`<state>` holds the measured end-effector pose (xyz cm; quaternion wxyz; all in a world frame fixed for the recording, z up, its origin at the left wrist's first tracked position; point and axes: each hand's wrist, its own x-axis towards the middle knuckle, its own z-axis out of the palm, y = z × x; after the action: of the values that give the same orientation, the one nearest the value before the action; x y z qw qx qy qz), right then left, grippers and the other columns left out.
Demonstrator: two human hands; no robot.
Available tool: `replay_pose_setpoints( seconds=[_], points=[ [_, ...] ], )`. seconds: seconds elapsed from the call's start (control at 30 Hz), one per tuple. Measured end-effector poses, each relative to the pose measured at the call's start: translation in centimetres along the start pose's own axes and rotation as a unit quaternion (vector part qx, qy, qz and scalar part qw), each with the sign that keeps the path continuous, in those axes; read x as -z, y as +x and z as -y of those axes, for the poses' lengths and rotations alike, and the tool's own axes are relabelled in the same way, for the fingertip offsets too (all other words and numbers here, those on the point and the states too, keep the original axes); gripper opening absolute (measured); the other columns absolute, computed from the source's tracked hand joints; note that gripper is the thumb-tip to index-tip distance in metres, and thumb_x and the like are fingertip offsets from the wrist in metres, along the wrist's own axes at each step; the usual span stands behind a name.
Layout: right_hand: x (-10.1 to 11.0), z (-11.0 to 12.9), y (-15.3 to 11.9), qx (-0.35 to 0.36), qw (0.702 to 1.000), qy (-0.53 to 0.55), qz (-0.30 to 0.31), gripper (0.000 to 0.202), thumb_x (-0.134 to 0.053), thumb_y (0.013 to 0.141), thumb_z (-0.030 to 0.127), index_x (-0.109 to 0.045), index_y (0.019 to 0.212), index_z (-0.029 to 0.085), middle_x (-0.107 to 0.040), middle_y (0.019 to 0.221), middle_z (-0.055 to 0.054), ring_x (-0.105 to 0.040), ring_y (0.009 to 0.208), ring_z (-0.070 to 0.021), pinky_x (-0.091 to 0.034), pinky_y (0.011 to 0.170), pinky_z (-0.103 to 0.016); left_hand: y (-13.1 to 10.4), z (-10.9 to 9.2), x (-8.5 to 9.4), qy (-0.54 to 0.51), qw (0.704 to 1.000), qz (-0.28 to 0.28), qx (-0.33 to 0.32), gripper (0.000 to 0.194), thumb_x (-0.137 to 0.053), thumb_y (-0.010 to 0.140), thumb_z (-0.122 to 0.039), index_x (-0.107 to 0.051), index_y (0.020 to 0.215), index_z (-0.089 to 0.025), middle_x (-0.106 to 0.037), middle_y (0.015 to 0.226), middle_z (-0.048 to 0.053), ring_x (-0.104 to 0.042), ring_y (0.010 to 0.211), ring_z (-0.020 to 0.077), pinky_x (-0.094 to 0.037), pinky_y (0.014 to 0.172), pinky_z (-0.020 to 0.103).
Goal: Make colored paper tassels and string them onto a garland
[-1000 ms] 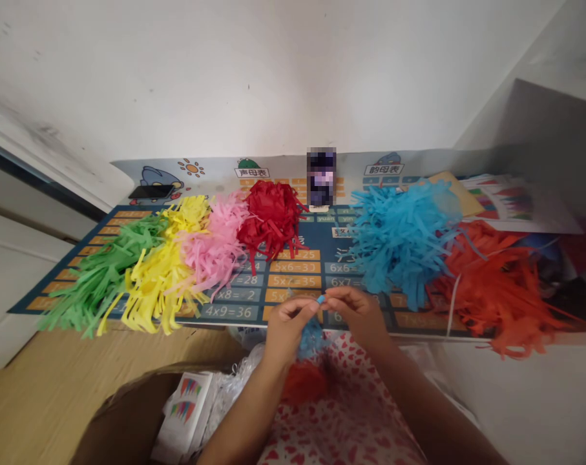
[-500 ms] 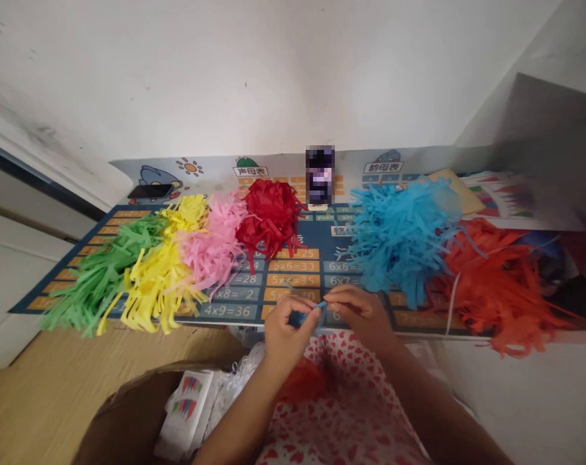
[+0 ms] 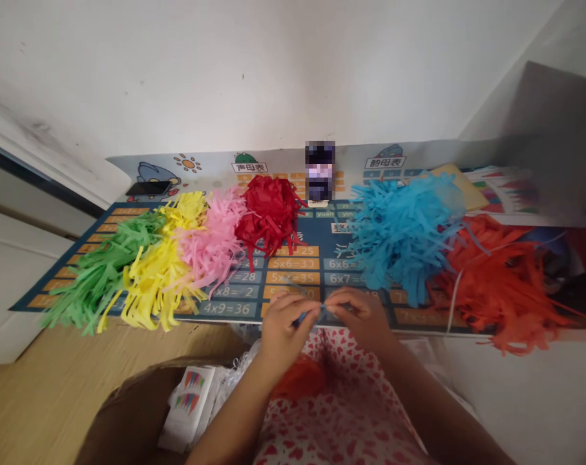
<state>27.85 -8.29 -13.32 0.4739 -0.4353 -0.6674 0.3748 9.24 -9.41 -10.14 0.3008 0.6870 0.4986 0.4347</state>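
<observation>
Both my hands meet at the front edge of the table. My left hand (image 3: 289, 323) is closed in a pinch on a small blue paper strip (image 3: 323, 306). With thumb and fingers together, my right hand (image 3: 358, 313) pinches the strip's other end, close against the left fingertips. Part of the strip is hidden inside my left hand. Beyond my right hand lies a heap of blue paper tassels (image 3: 402, 232). Orange-red tassels (image 3: 506, 281) spread to the right of it, over the table edge. Dark red tassels (image 3: 269, 213) lie behind my left hand.
Pink (image 3: 215, 242), yellow (image 3: 164, 284) and green tassels (image 3: 111, 265) line the table's left side. A phone (image 3: 320, 171) stands against the wall; a dark phone (image 3: 150, 188) lies back left. Below, a box (image 3: 123, 413) holds printed packets (image 3: 188, 403). Orange material (image 3: 300, 378) rests on my lap.
My right fingertips have come down and closer to my left ones, so less of the blue strip shows between them. The tassel heaps lie as before; the view has shifted slightly.
</observation>
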Motion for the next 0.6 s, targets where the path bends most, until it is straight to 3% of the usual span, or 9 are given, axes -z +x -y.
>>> replay_pose_setpoints(
  seconds=[0.4, 0.6],
  points=[
    [0.3, 0.0, -0.4, 0.018, 0.999, -0.013, 0.023, 0.011, -0.063, 0.089, 0.022, -0.072, 0.083, 0.022, -0.074, 0.084, -0.002, -0.069, 0.078, -0.0159, -0.053, 0.073, -0.026, 0.0, -0.9, 0.4, 0.149, 0.98, 0.068, -0.114, 0.017, -0.056, 0.094, -0.021, -0.072, 0.088, -0.022, -0.074, 0.083, 0.003, -0.065, 0.078, 0.0188, -0.04, 0.081, 0.035],
    [0.3, 0.6, -0.7, 0.025, 0.997, -0.068, 0.027, 0.013, -0.057, 0.091, 0.021, -0.066, 0.082, 0.021, -0.071, 0.082, -0.002, -0.066, 0.078, -0.0157, -0.049, 0.073, -0.027, -0.1, -1.0, 0.2, 0.162, 0.976, 0.075, -0.122, 0.014, -0.056, 0.094, -0.019, -0.069, 0.086, -0.019, -0.072, 0.083, 0.002, -0.063, 0.078, 0.0182, -0.04, 0.079, 0.034]
  ],
)
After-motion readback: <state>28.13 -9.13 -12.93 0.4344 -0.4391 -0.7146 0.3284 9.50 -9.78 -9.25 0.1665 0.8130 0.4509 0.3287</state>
